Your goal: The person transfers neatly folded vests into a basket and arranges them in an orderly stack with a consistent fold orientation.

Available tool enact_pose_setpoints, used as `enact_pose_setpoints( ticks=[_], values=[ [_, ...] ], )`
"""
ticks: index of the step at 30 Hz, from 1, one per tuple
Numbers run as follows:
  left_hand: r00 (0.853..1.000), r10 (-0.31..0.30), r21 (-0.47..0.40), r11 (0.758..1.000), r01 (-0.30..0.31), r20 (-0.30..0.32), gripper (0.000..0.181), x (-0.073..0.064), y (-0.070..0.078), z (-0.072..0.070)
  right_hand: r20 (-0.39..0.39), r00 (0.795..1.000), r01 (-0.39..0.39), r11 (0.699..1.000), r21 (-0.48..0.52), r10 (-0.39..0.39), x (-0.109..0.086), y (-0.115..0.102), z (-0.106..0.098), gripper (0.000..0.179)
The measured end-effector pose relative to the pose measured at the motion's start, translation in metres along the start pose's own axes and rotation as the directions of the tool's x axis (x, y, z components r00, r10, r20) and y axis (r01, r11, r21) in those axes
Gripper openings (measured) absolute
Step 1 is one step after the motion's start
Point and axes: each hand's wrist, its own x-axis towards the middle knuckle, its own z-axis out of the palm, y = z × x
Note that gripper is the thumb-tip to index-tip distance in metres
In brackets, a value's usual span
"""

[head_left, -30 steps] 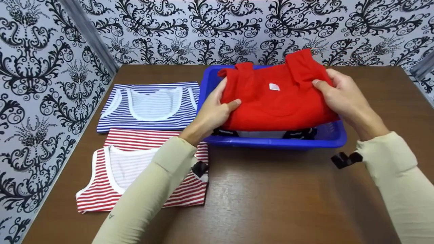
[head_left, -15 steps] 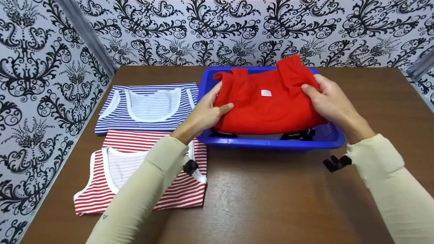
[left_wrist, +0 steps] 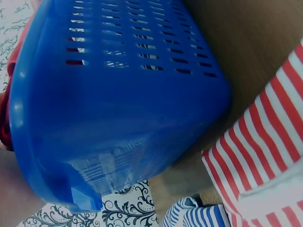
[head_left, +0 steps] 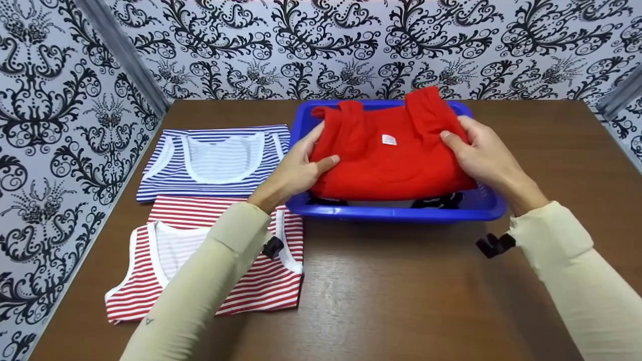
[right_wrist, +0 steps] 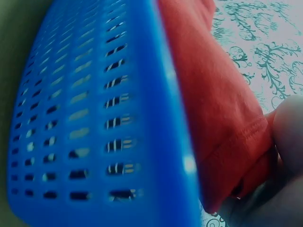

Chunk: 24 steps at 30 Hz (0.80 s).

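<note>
A folded red tank top (head_left: 396, 165) with a small white label is held between both hands, over the blue plastic basket (head_left: 401, 214). At its left side the left hand (head_left: 301, 165) grips the cloth, thumb on top and fingers underneath. The right hand (head_left: 484, 150) pinches the right side in the same way, its fingers mostly hidden under the fabric. Below the red cloth, black-and-white patterned fabric (head_left: 439, 201) shows inside the basket. In the right wrist view the red tank top (right_wrist: 222, 104) rises beyond the basket's rim (right_wrist: 175, 113).
Left of the basket lies a folded blue-striped tank top (head_left: 215, 160) on the brown table (head_left: 391, 286). Nearer the front is a red-striped tank top (head_left: 266, 281), partly behind the left forearm. Patterned walls (head_left: 341, 45) border the table at the back and left.
Both hands have lowered the red tank top toward the basket and shifted it slightly left in the head view. The grip looks the same, and the striped tops stay on the table.
</note>
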Motion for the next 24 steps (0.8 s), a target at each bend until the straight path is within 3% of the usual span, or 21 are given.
enact_pose_setpoints(
  ticks=[5,10,15,24],
  values=[
    [0.999,0.032,0.073,0.997,-0.031,-0.010,0.075,0.001,-0.002,-0.001,-0.005,1.000,0.022,0.999,-0.044,-0.022,-0.001,0.010,0.001,0.041],
    [1.000,0.030,0.118,0.993,-0.029,-0.001,0.075,0.002,-0.004,0.002,-0.038,0.999,0.037,0.998,-0.041,-0.039,0.000,0.020,0.002,0.041],
    [0.998,0.067,0.143,0.988,-0.066,-0.002,0.074,0.004,-0.007,0.004,-0.083,0.994,0.071,0.997,-0.033,-0.074,-0.001,0.028,0.006,0.038],
    [0.993,0.114,0.215,0.971,-0.108,-0.015,0.073,0.005,-0.008,0.005,-0.145,0.981,0.124,0.991,-0.050,-0.130,0.001,0.032,0.010,0.035]
  ],
)
